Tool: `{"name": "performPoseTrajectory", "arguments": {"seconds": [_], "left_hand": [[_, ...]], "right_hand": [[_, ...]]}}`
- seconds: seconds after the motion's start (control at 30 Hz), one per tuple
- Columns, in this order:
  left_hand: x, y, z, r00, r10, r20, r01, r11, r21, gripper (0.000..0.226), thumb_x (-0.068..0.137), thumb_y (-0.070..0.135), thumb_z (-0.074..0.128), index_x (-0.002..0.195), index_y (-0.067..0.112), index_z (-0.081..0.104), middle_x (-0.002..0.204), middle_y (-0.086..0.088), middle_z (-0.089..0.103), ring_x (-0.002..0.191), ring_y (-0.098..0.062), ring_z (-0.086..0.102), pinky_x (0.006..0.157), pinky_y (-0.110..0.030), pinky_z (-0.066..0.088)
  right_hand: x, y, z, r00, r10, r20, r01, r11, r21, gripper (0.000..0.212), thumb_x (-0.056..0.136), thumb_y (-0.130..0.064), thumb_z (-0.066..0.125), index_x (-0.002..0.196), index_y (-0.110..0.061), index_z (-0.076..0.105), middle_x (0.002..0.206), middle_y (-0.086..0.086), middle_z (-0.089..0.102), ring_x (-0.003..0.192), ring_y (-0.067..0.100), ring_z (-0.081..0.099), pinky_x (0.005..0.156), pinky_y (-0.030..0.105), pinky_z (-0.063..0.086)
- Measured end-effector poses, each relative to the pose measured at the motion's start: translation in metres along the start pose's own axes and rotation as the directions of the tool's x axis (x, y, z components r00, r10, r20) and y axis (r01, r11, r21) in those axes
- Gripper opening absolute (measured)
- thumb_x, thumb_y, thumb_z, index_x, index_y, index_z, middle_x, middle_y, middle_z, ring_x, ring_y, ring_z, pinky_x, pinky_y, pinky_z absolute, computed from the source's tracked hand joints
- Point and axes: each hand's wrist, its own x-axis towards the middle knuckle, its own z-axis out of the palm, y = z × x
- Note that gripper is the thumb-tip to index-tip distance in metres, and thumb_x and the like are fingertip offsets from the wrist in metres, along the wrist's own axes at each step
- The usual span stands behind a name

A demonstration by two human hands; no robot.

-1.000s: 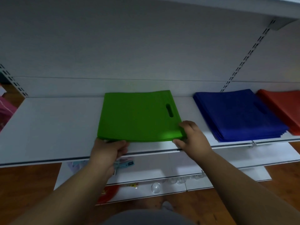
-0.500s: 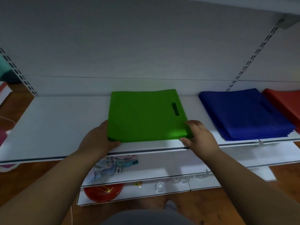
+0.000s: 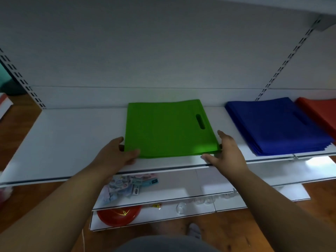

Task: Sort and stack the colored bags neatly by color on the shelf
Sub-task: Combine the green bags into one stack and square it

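Left hand (image 3: pixel 116 153) and right hand (image 3: pixel 227 151) flank green bags (image 3: pixel 169 130) — seemingly touching.

Shelf (image 3: pixel 72 142): painted metal by its look, white, smooth, faint sheen; front edge carried a glossy strip. Back panel (image 3: pixel 163 51): white, matt, smooth. Upright (image 3: pixel 283 62): slotted metal, painted white. Green bags (image 3: pixel 169 128): matt, non-woven-looking cloth, fine-grained surface. Blue bags (image 3: pixel 278 124): same matt cloth. Red bags (image 3: pixel 320 113): matt, cloth-like. Floor (image 3: pixel 236 228): wood-look, brown, slight sheen. Red dish (image 3: pixel 119 215): glossy, plastic by appearance. Packets (image 3: pixel 127 186): printed, shiny wrapping.
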Motion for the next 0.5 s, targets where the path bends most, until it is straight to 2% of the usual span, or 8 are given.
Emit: {"name": "performPoseTrajectory", "arguments": {"seconds": [0.07,0.1,0.17,0.23,0.3,0.37,0.43,0.5], "left_hand": [[0.002,0.007,0.004,0.989,-0.145,0.030,0.145,0.908,-0.392,0.019,0.091,0.018,0.067,0.107,0.009,0.065,0.108,-0.012,0.072,0.092,-0.023,0.071,0.076,-0.030,0.060],[0.004,0.010,0.005,0.979,-0.202,0.027,0.190,0.857,-0.480,0.016,0.093,0.018,0.065,0.102,0.006,0.065,0.106,-0.014,0.072,0.094,-0.026,0.070,0.072,-0.031,0.061],[0.008,0.020,0.007,0.963,-0.270,0.024,0.246,0.836,-0.491,0.019,0.095,0.020,0.063,0.103,0.003,0.064,0.101,-0.015,0.071,0.088,-0.030,0.067,0.060,-0.030,0.060],[0.009,0.028,0.011,0.958,-0.287,0.030,0.273,0.870,-0.410,0.019,0.097,0.019,0.060,0.105,0.002,0.062,0.096,-0.017,0.069,0.076,-0.030,0.065,0.054,-0.032,0.057],[0.008,0.034,0.015,0.951,-0.303,0.064,0.303,0.865,-0.401,0.013,0.099,0.016,0.055,0.102,0.004,0.060,0.097,-0.020,0.068,0.079,-0.034,0.066,0.064,-0.041,0.057],[0.008,0.037,0.016,0.942,-0.315,0.117,0.331,0.810,-0.484,0.012,0.101,0.010,0.049,0.102,0.003,0.059,0.102,-0.024,0.067,0.087,-0.038,0.067,0.073,-0.047,0.057],[0.007,0.038,0.017,0.939,-0.310,0.148,0.333,0.714,-0.616,0.012,0.100,0.004,0.046,0.103,0.001,0.057,0.104,-0.026,0.065,0.090,-0.041,0.066,0.072,-0.047,0.059],[0.008,0.037,0.018,0.944,-0.306,0.124,0.308,0.680,-0.665,0.011,0.099,0.001,0.045,0.102,0.001,0.056,0.103,-0.025,0.063,0.088,-0.041,0.065,0.061,-0.043,0.061]], "right_hand": [[-0.003,-0.009,0.000,0.987,0.162,0.011,-0.162,0.976,0.149,0.105,0.068,-0.047,0.085,0.151,-0.015,0.029,0.144,0.006,0.045,0.124,0.025,0.051,0.101,0.044,0.047],[-0.006,-0.015,0.002,0.972,0.233,-0.030,-0.224,0.956,0.192,0.099,0.071,-0.049,0.082,0.149,-0.013,0.032,0.142,0.009,0.047,0.122,0.026,0.053,0.100,0.044,0.048],[-0.016,-0.031,0.007,0.920,0.360,-0.155,-0.308,0.908,0.284,0.071,0.080,-0.046,0.075,0.135,-0.011,0.047,0.124,0.010,0.056,0.109,0.028,0.059,0.091,0.041,0.050],[-0.029,-0.058,0.012,0.853,0.503,-0.140,-0.396,0.798,0.453,0.035,0.088,-0.037,0.068,0.111,-0.013,0.056,0.094,0.005,0.062,0.091,0.029,0.063,0.081,0.039,0.051],[-0.038,-0.085,0.023,0.784,0.607,0.128,-0.515,0.522,0.681,0.021,0.094,-0.029,0.061,0.098,-0.009,0.057,0.071,0.006,0.064,0.073,0.029,0.064,0.070,0.039,0.051],[-0.039,-0.114,0.036,0.685,0.498,0.532,-0.640,0.061,0.766,0.027,0.100,-0.028,0.053,0.101,-0.001,0.054,0.070,0.014,0.069,0.069,0.031,0.065,0.061,0.037,0.053],[-0.035,-0.137,0.048,0.589,0.260,0.765,-0.720,-0.261,0.643,0.041,0.102,-0.037,0.047,0.117,0.002,0.046,0.113,0.030,0.065,0.097,0.040,0.066,0.074,0.041,0.057],[-0.027,-0.152,0.054,0.590,0.147,0.794,-0.673,-0.454,0.584,0.057,0.102,-0.041,0.045,0.135,0.005,0.039,0.137,0.034,0.048,0.121,0.044,0.054,0.096,0.048,0.050]]}}
